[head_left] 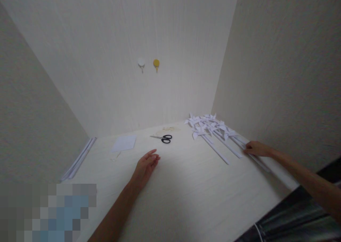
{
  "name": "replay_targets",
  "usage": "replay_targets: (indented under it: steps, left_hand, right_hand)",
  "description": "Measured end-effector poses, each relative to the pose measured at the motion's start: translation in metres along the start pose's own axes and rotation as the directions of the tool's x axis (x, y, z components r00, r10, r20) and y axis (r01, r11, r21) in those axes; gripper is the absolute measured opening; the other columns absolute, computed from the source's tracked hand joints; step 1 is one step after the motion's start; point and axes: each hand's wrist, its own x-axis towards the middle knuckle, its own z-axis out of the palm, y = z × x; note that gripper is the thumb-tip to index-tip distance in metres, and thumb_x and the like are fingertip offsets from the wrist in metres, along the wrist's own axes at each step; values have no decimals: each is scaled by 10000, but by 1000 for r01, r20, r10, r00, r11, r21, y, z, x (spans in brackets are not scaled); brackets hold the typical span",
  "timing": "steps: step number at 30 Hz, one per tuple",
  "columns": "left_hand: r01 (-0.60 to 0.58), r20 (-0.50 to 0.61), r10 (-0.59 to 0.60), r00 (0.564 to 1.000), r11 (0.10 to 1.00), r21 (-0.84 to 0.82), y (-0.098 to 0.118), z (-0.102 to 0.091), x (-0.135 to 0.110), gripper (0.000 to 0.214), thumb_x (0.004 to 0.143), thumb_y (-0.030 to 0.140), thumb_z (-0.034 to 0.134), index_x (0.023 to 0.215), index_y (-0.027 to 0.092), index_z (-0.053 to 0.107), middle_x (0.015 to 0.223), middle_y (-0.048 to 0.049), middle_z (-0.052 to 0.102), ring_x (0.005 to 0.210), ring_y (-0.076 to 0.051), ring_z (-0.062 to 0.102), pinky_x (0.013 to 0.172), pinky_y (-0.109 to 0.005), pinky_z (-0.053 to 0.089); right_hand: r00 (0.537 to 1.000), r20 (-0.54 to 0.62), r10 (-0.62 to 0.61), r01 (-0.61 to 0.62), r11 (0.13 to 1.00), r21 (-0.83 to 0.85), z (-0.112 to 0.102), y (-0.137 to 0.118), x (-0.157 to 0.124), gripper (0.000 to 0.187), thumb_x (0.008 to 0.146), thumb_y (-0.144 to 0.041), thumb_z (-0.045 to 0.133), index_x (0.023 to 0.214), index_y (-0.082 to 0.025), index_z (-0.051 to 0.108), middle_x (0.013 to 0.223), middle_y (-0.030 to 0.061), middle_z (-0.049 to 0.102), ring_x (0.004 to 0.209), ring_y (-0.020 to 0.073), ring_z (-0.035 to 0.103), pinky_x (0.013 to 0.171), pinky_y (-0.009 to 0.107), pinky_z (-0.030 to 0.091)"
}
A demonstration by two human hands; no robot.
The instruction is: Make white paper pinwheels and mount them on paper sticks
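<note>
Over at the right, my right hand (257,149) has its fingers closed round the paper stick of a white pinwheel (234,139), at the outer edge of a cluster of several paper pinwheels (201,130). The fingertips are partly hidden behind the hand. Near the middle of the table, my left hand (146,166) is empty, its fingers loosely bent and a little apart. Beyond it lie black-handled scissors (166,139), blades pointing left. A white square of paper (124,143) rests to the left of the scissors.
Several rolled paper sticks (79,159) lie along the left wall. Small pale scraps (168,129) sit behind the scissors, and thin bits (116,157) lie before the paper. Walls enclose the white table (183,199) on three sides; a white hook (141,63) and a yellow hook (156,63) hang behind.
</note>
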Motion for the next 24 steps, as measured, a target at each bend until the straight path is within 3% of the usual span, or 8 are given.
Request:
replay_targets:
  steps: [11,20,24]
  left_hand:
    - [6,-10,-6,1000,1000,-1,1,2,1,265,666,24,559,918,105,576,689,-39,635,655,-100,609,623,-177,479]
    - [-2,3,2,1000,1000,-1,-3,-1,4,260,684,21,549,932,98,569,691,-46,636,655,-100,611,623,-171,477]
    - [-1,3,1,1000,1000,2,-3,-1,4,262,681,19,549,931,96,570,689,-46,637,655,-99,610,644,-175,476]
  right_hand:
    - [999,18,46,-43,990,-135,6,4,3,236,720,-281,464,649,-122,624,766,152,656,723,250,612,603,296,407]
    - [998,27,52,-47,986,-161,7,5,2,301,763,-353,426,686,-126,608,769,145,650,705,237,605,610,308,410]
    - [998,30,61,-56,985,-166,2,3,-3,440,799,-474,349,670,-128,589,750,154,642,691,238,604,599,315,414]
